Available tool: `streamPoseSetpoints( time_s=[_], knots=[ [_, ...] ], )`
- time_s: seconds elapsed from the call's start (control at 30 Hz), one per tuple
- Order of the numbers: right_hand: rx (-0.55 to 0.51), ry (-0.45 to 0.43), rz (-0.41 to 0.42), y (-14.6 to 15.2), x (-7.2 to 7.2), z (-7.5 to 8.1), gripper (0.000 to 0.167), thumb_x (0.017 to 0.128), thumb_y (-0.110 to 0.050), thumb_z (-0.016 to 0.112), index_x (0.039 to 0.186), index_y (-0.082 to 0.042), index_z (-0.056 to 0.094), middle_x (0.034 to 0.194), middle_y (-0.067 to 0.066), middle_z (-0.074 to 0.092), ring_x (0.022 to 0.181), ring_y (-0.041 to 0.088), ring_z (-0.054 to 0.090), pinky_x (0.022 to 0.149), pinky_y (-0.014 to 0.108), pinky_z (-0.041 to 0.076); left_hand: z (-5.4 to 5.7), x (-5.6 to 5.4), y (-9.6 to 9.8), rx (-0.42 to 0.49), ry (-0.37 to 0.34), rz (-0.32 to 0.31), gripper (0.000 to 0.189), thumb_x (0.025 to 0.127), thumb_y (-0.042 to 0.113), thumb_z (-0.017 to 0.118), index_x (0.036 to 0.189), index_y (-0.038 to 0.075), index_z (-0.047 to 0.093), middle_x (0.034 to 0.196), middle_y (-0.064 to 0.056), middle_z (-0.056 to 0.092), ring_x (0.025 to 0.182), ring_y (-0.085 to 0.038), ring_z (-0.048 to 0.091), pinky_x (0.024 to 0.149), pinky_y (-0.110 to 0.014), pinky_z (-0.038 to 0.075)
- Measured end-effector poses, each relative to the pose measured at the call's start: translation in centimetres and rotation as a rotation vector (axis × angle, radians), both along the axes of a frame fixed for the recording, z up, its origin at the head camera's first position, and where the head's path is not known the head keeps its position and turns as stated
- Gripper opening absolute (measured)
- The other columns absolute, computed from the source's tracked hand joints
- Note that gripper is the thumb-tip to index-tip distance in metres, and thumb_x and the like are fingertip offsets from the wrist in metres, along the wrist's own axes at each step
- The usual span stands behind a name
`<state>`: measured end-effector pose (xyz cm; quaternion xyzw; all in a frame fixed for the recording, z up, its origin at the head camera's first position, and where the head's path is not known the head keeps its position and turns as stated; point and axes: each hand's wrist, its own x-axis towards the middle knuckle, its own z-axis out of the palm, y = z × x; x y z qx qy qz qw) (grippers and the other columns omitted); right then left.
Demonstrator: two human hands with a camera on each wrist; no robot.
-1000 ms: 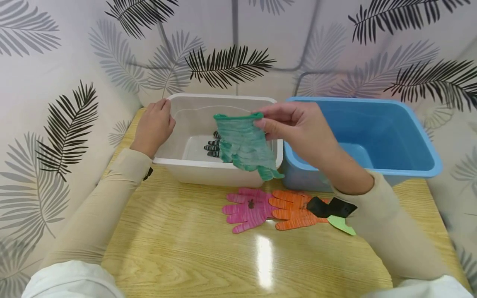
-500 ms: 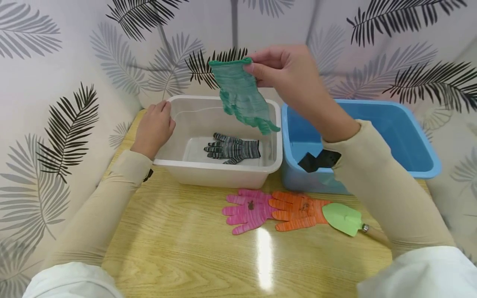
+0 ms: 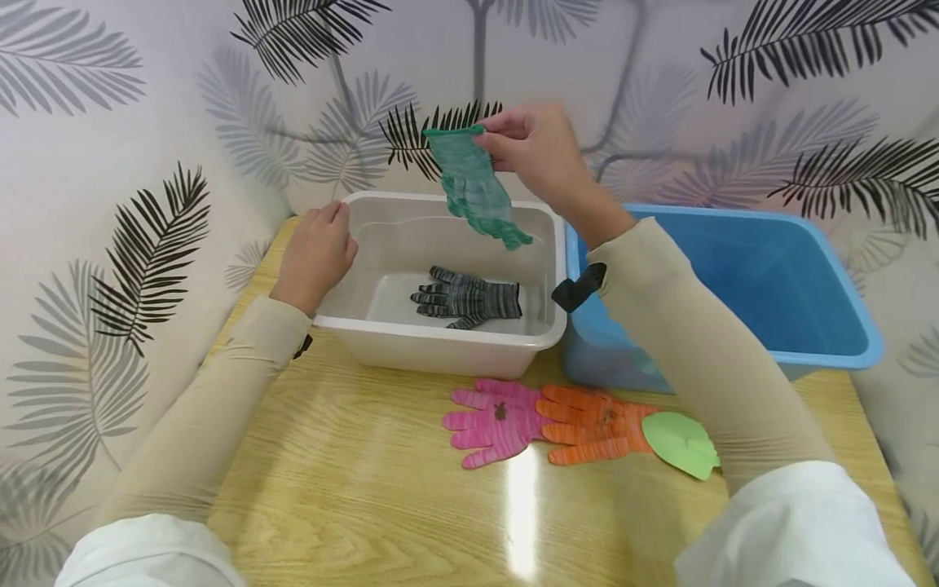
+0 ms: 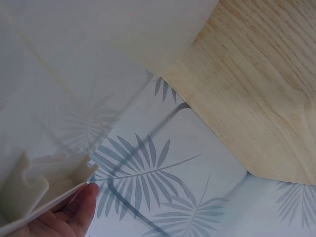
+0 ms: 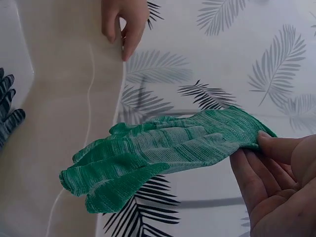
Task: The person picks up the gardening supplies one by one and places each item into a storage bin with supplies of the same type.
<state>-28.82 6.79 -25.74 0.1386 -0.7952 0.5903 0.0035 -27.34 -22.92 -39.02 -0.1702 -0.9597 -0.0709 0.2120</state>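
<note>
A green knitted glove (image 3: 473,175) hangs by its cuff from my right hand (image 3: 539,155), fingers downward, above the back of the white bin (image 3: 433,333). In the right wrist view, thumb and fingers pinch the corner of the green glove's cuff (image 5: 242,131). My left hand (image 3: 315,254) grips the white bin's left rim; in the left wrist view its fingers (image 4: 81,210) curl under the rim's outer edge. Inside the white bin a black-and-grey striped glove (image 3: 469,297) lies flat, its fingers pointing left.
Beside the white bin on the right stands a blue bin (image 3: 770,281). On the wooden table (image 3: 352,489) in front lie a pink glove (image 3: 495,424), an orange glove (image 3: 594,428) and a green trowel (image 3: 682,444), partly hidden by the right sleeve. A leaf-patterned curtain (image 3: 257,147) hangs behind.
My right hand has lifted the green glove from in front of the white bin up above its back rim, uncovering the striped glove. My left hand keeps its hold on the rim.
</note>
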Motion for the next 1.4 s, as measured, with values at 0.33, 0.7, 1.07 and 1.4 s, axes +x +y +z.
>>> streamPoseSetpoints(
  time_s=[0.33,0.7,1.07,1.4],
  knots=[
    [0.036,-0.091,-0.019,-0.3,-2.8,-4.3,0.027,0.086,-0.013,0.064,0.109,0.000,0.067,0.107,0.008,0.068,0.086,0.015,0.067,0.076,0.026,0.054,-0.5,-0.5,0.0,-0.017,-0.009,0.006,0.039,0.086,0.005,0.049,0.119,-0.016,0.051,0.120,-0.030,0.053,0.099,-0.045,0.051,0.092,-0.049,0.041],
    [0.252,0.052,0.008,-2.1,-3.2,-6.6,0.022,0.089,-0.020,0.062,0.104,-0.006,0.069,0.099,0.005,0.069,0.078,0.010,0.065,0.068,0.020,0.053,-0.4,-0.6,0.0,-0.014,-0.038,0.018,0.040,0.087,0.006,0.048,0.121,-0.015,0.049,0.123,-0.029,0.051,0.102,-0.045,0.050,0.094,-0.049,0.039],
    [0.480,0.223,0.017,-3.5,-3.5,-9.5,0.019,0.091,-0.019,0.059,0.102,-0.008,0.069,0.101,0.002,0.068,0.090,0.010,0.061,0.078,0.021,0.048,-0.2,-0.3,0.0,-0.012,-0.038,0.023,0.040,0.087,0.006,0.050,0.122,-0.015,0.049,0.123,-0.029,0.051,0.103,-0.045,0.050,0.095,-0.048,0.039],
    [0.662,0.327,0.049,-4.7,-2.9,-11.2,0.020,0.093,-0.017,0.057,0.106,-0.006,0.067,0.099,0.004,0.068,0.084,0.011,0.061,0.075,0.024,0.049,-0.3,-0.4,-0.1,-0.013,-0.025,0.018,0.040,0.087,0.007,0.048,0.121,-0.015,0.049,0.122,-0.029,0.052,0.103,-0.045,0.050,0.096,-0.047,0.038]
  ],
)
